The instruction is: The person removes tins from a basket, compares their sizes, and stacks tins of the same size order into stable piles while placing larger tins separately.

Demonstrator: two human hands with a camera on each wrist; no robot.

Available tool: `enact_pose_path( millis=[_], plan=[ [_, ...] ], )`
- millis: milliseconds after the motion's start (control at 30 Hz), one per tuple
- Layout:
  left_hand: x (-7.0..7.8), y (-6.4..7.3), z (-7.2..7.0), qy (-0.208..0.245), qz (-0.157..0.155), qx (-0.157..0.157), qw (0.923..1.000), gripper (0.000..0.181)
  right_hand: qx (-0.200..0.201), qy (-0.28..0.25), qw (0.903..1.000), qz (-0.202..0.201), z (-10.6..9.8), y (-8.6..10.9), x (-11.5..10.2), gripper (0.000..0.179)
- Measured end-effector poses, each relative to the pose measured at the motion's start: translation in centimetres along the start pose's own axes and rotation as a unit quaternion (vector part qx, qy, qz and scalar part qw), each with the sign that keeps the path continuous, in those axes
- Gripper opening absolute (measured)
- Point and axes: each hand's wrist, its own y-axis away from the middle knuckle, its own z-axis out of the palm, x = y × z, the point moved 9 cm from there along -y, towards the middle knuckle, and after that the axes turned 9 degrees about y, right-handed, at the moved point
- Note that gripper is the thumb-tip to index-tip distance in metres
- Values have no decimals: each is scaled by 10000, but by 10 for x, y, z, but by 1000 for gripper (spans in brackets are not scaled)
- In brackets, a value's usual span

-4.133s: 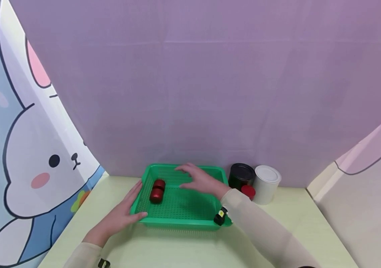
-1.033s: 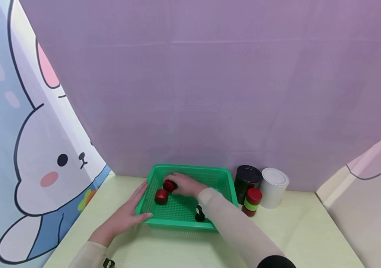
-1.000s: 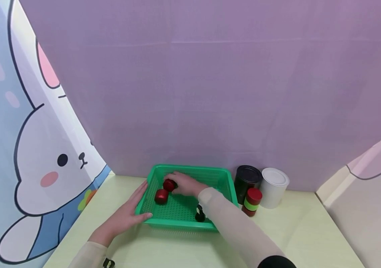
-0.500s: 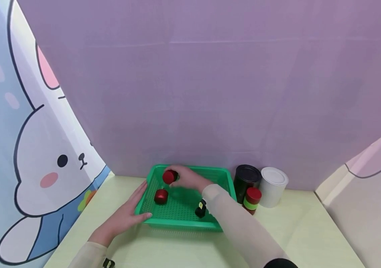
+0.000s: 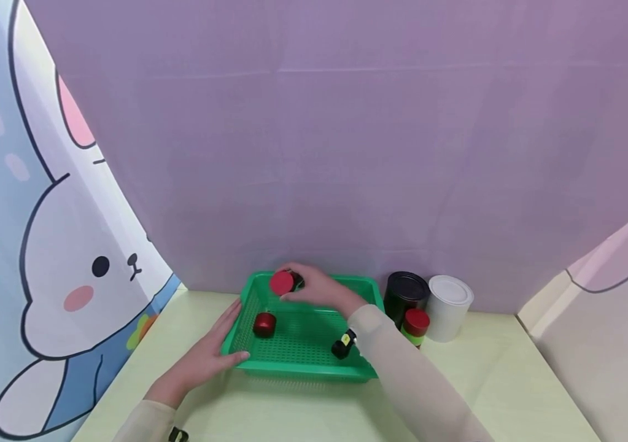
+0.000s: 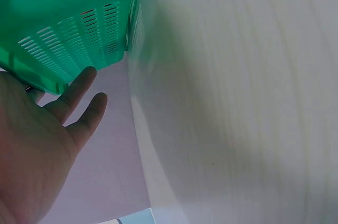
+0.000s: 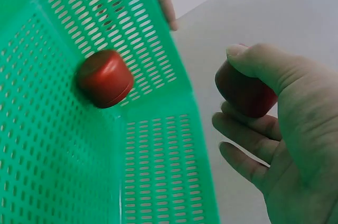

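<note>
A green plastic basket with slotted walls stands on the pale table. My left hand rests against its left side, fingers straight along the outside and thumb at the front corner; the left wrist view shows these fingers beside the slotted wall. Above the back left of the basket, my right hand pinches a small red canister between thumb and fingers, its flat red end facing the head camera. Another small red canister lies in the left part of the basket, also visible in the right wrist view.
Right of the basket stand a black-lidded dark canister, a white canister and a small red-lidded jar with a green band, partly behind the right sleeve. A purple cloth hangs behind the table.
My right hand has taken hold of one red canister, lifted it from beside the other and tilted it while moving up toward the basket's back. My left hand stays at the basket's side.
</note>
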Motion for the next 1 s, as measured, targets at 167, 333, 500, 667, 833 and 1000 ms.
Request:
enact_pose_path(
  millis=[167,333,500,667,833,1000],
  plan=[
    [3,0,1,-67,136,45,9999,108,91,-57,9999,9,-8,14,-1,54],
    [2,1,0,-49,80,72,9999,108,257,-347,9991,34,-18,33,1,55],
    [2,0,1,-65,106,83,9999,107,614,-477,9969,80,-33,55,3,54],
    [1,0,2,-121,161,103,9997,107,860,-524,9946,231,-46,78,4,53],
    [-2,0,2,-108,101,69,9999,108,1050,-531,9921,429,-58,101,11,56],
    [-4,-1,3,-109,47,49,9999,108,1409,-406,9871,640,-73,124,23,56]
  ],
)
